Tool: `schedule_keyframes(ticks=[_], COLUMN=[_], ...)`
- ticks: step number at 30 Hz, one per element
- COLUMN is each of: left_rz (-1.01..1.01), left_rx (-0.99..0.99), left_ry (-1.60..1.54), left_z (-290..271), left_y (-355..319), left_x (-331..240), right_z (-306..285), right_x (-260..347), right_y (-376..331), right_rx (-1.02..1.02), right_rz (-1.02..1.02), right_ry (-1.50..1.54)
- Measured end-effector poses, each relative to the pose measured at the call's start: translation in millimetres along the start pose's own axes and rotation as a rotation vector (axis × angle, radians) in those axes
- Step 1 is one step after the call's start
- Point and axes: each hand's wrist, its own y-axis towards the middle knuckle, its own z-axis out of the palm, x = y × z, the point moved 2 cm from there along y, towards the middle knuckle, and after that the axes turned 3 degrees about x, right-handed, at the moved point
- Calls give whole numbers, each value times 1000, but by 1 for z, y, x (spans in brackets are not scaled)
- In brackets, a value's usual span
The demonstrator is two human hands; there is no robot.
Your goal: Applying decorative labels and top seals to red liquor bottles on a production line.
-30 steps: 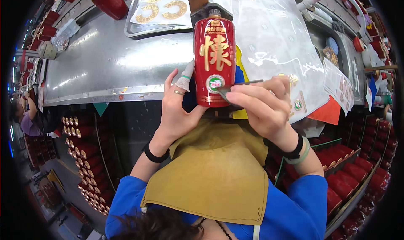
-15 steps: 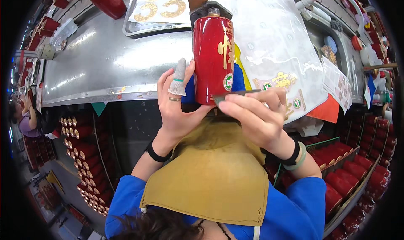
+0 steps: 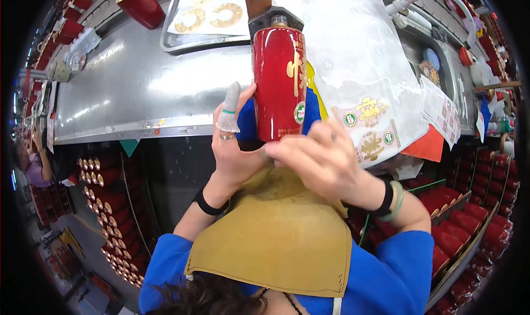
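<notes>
The red bottle lies at the near edge of the steel bench, left hand spread beside it. The right hand is bunched, its hold unclear. Racked bottles line both sides.

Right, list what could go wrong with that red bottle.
The red bottle might turn or slip if the left hand, around its lower left, gives little support. The right hand, close to the round emblem, could smear it, or brush the decals on the pale sheet.
</notes>
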Motion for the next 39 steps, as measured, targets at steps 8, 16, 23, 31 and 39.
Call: schedule_keyframes(ticks=[8, 16, 23, 31, 39], left_rz=[22, 1, -5, 35, -173], left_rx=[28, 228, 231, 165, 139], left_ry=[48, 121, 56, 179, -170], left_z=[-2, -12, -15, -17, 7], left_y=[-6, -7, -4, 2, -2], left_x=[5, 20, 16, -4, 17], right_z=[-53, -18, -38, -49, -15], right_x=[-104, -79, -38, -104, -68], right_y=[120, 84, 83, 114, 61], right_rx=[-334, -302, -220, -257, -235], right_rz=[23, -104, -351, -156, -92], right_ry=[-509, -27, 38, -340, 5])
